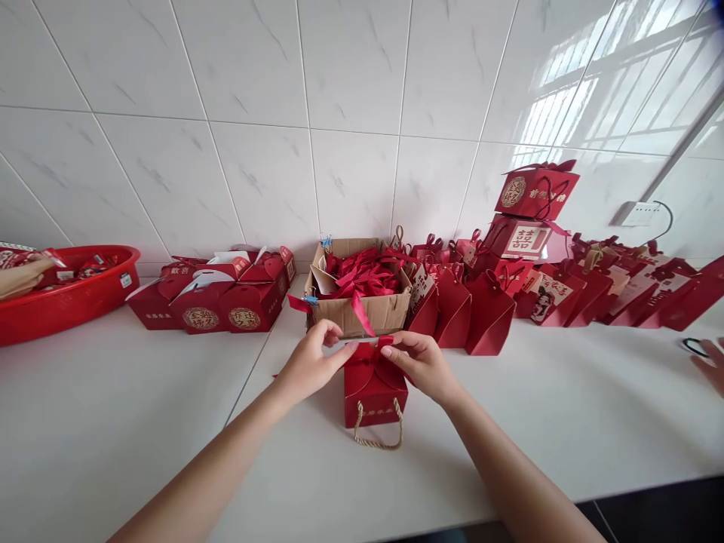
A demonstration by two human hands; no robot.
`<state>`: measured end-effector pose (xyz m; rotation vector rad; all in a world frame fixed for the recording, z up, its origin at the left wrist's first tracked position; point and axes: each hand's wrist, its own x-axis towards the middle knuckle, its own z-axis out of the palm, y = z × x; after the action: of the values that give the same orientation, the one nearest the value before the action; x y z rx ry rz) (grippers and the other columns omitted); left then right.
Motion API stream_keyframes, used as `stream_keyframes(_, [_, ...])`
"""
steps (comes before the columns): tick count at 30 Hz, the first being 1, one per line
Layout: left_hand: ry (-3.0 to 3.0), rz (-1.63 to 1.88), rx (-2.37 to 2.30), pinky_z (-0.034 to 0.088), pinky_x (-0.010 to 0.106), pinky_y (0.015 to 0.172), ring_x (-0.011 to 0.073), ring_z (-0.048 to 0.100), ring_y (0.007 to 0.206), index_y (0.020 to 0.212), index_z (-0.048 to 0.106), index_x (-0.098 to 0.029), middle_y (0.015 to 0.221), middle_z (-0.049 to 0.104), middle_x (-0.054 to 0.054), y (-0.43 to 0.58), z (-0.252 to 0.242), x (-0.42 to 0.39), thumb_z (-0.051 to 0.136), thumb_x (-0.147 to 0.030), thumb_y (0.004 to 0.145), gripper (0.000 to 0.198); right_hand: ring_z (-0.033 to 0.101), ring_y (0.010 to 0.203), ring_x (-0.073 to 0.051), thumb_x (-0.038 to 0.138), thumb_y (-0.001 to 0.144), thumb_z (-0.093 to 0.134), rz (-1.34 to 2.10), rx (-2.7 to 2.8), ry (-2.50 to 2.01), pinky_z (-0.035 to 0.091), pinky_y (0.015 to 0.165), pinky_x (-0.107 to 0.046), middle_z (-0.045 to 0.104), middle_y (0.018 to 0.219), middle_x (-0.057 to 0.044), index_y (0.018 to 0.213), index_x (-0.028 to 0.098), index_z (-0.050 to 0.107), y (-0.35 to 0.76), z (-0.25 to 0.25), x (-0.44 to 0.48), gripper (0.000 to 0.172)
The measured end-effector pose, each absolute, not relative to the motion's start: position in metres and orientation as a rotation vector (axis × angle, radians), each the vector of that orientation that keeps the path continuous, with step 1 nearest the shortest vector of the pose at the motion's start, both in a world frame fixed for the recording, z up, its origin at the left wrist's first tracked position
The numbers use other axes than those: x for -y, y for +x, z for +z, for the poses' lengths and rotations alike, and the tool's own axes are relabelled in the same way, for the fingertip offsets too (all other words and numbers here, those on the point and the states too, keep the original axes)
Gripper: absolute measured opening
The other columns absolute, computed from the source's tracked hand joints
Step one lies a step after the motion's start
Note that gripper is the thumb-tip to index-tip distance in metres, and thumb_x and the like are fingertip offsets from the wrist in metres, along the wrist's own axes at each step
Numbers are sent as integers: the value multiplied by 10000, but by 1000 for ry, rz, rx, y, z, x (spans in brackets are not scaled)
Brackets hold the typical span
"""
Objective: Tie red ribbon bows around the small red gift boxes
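A small red gift box (373,392) with a rope handle (380,446) stands on the white counter in front of me. My left hand (314,363) is closed at the box's upper left, thumb and finger pinching a thin pale card-like strip (358,339) seen edge-on. Its exact kind cannot be made out. At the upper right of the box, my right hand (421,363) pinches a red ribbon (385,343) between thumb and finger. Just behind both hands is an open cardboard box (362,315) full of red ribbons (367,275), one hanging over its front edge.
Several red gift boxes (207,302) stand at left, beside a red plastic basin (73,290). Rows of red gift bags (489,313) line the right, with two boxes (537,192) stacked among them. Another person's hand (710,366) shows at the right edge. A tiled wall (254,173) rises behind.
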<state>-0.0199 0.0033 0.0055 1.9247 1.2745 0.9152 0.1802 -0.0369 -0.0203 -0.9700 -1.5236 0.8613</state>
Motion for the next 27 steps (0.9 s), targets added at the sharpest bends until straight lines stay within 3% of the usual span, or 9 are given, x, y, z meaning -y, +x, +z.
stream_keyframes(5, [1723,555,-1130,408,306,730,200,562,795,772,549,-180,794,599,12,-27,-9,-4,545,-581,776,401,632,823,-203,407,838,598,736,1586,-1026,478,765,-326,699,847,-63,818,193,669,178,-17,42,227])
stream_keyframes(9, [1635,544,-1045,371,272,653,167,528,704,670,531,-174,686,556,-6,-25,-2,-1,566,-548,775,390,639,803,-172,368,910,484,817,1666,-1013,481,768,-298,700,822,-45,804,191,601,178,-14,45,237])
stream_keyframes(13, [1566,583,-1096,254,241,528,109,392,539,641,487,-182,544,433,-58,-32,11,1,626,-498,747,361,620,676,-152,319,896,480,822,1646,-1142,465,657,-258,682,715,-29,800,184,573,172,-12,46,190])
stream_keyframes(18, [1621,666,-928,376,256,681,133,510,676,641,547,-173,644,572,-15,-40,41,11,606,-406,807,291,557,565,-139,257,843,519,584,1700,-1280,404,567,-248,647,621,-13,789,183,641,160,-9,44,153])
stream_keyframes(24, [1579,744,-705,438,271,721,143,578,677,650,617,-153,672,651,22,-14,72,17,598,-343,836,267,526,630,-139,156,804,515,275,1973,-1183,377,670,-277,640,664,-8,831,205,680,164,-5,50,174])
stream_keyframes(27, [1547,809,-645,465,307,804,155,614,742,773,674,-155,795,694,42,2,73,7,606,-377,833,239,495,620,-138,218,812,553,256,2017,-1125,370,672,-281,604,633,-7,786,192,653,166,-5,53,106])
